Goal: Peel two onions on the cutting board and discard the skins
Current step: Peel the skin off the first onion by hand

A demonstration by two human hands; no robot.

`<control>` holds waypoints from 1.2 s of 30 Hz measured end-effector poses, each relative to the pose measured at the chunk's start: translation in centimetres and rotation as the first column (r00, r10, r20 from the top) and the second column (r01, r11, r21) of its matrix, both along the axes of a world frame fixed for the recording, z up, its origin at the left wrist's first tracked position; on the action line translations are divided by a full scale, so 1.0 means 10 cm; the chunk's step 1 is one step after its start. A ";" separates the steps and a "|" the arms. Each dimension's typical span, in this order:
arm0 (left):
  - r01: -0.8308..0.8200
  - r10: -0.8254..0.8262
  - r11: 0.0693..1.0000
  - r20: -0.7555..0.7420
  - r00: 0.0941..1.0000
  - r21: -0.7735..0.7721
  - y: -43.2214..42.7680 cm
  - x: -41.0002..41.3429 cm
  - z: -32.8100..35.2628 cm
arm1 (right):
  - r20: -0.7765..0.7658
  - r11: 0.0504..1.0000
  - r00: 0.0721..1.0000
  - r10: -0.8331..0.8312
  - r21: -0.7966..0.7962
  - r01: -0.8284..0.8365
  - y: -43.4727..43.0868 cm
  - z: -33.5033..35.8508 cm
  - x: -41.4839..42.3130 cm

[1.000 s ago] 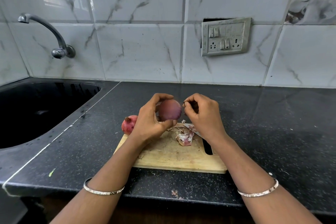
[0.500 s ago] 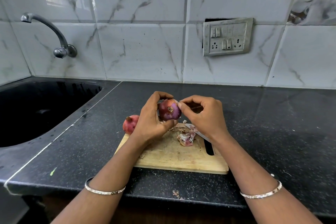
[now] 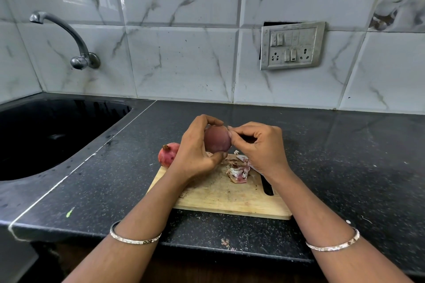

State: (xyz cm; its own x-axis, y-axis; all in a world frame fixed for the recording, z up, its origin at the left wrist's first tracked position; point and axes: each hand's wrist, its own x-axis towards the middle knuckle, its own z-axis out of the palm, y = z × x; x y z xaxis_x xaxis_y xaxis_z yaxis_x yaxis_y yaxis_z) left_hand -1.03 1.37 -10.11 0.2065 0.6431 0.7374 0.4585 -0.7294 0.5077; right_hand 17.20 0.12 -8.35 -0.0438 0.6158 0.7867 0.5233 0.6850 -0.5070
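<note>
Two onions are in play in the head camera, my only view. The held onion (image 3: 217,140) is up off the cutting board (image 3: 230,197), and the second onion (image 3: 166,155) sits at the board's far left corner; I cannot tell whether it is on the wood or just off it. Its papery skin and dried tip look intact. The left hand (image 3: 195,154) wraps the held onion from the left, fingers over the top and thumb beneath, which I read as a cradle that leaves the right-facing side bare for picking. The right hand (image 3: 262,147) has thumb and forefinger pressed together at the onion's upper right edge, the other fingers curled in. I judge it is pinching a last scrap of skin, though the scrap is too small for me to make out. The visible face of the held onion is smooth and dull purple, so I take it as nearly peeled. Below the hands a heap of skins (image 3: 238,171) lies on the board, just beside a knife (image 3: 268,187) whose dark handle shows by the right wrist. Working above the board probably lets scraps drop onto that heap rather than the worktop (image 3: 345,167), though a few flakes (image 3: 226,242) lie near its front edge. The sink (image 3: 46,133) is well apart to the left. By my reckoning, one onion and the discarding remain.
</note>
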 end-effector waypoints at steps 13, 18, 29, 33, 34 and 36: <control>0.011 -0.007 0.998 0.058 0.998 -0.061 -0.01 0.02 0.00 | -0.119 0.991 0.992 -0.035 -0.129 0.019 0.02 0.01 0.00; 0.031 -0.028 0.998 0.063 0.998 -0.050 -0.02 0.03 0.01 | -0.331 0.935 0.942 0.056 -0.315 -0.166 0.01 0.03 0.01; -0.008 0.007 1.000 -0.022 1.000 -0.017 0.01 0.02 -0.03 | -0.268 0.942 0.963 -0.004 -0.325 -0.086 0.06 -0.01 0.06; -0.057 0.057 0.998 -0.057 0.997 0.006 0.02 0.04 -0.03 | -0.292 0.938 0.956 0.023 -0.325 -0.121 0.03 0.01 0.03; -0.068 0.069 0.998 -0.068 0.995 0.015 0.02 0.03 -0.03 | -0.318 0.930 0.948 0.027 -0.341 -0.140 0.02 0.03 0.02; -0.080 0.082 0.997 -0.084 0.993 0.020 0.03 0.02 -0.02 | -0.375 0.907 0.926 0.034 -0.377 -0.186 0.00 0.05 0.02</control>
